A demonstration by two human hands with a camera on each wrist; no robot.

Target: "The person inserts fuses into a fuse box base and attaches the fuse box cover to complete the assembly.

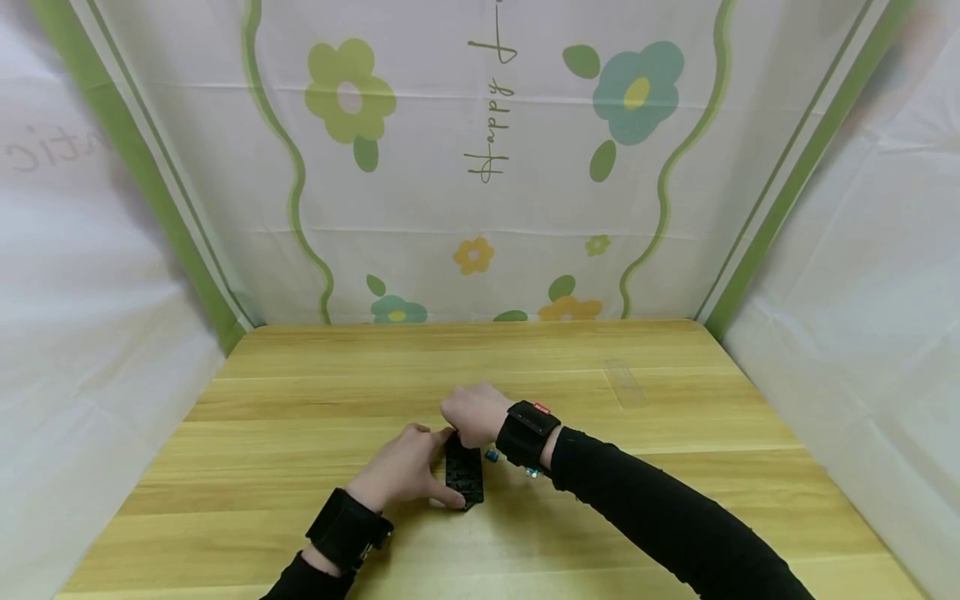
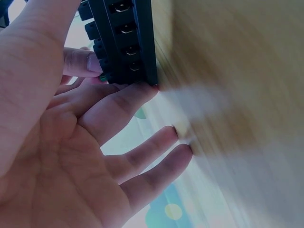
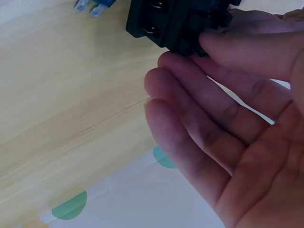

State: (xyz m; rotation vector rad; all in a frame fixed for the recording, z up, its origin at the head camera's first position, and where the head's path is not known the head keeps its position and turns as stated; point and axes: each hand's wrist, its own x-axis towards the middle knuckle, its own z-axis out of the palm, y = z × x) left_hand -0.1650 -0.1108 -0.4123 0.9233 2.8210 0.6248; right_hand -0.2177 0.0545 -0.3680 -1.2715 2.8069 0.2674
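A black fuse block (image 1: 464,473) with rows of slots stands lengthwise on the table between both hands. My left hand (image 1: 401,468) grips it from the left, thumb at the near end and forefinger at the far end, the other fingers spread. At the far end, my right hand (image 1: 476,414) has its fingers curled in; its thumb and fingertips close on the block's corner in the right wrist view. A tiny green piece (image 2: 102,76) shows beside a thumbnail in the left wrist view. Just right of the block lies a small blue blade fuse (image 1: 492,455).
Another small bluish fuse (image 1: 532,472) lies near the right wristband, partly hidden by the forearm. A clear plastic cover (image 1: 624,383) lies farther back on the right of the wooden table (image 1: 315,392). Printed white cloth (image 1: 420,192) hangs behind and at both sides.
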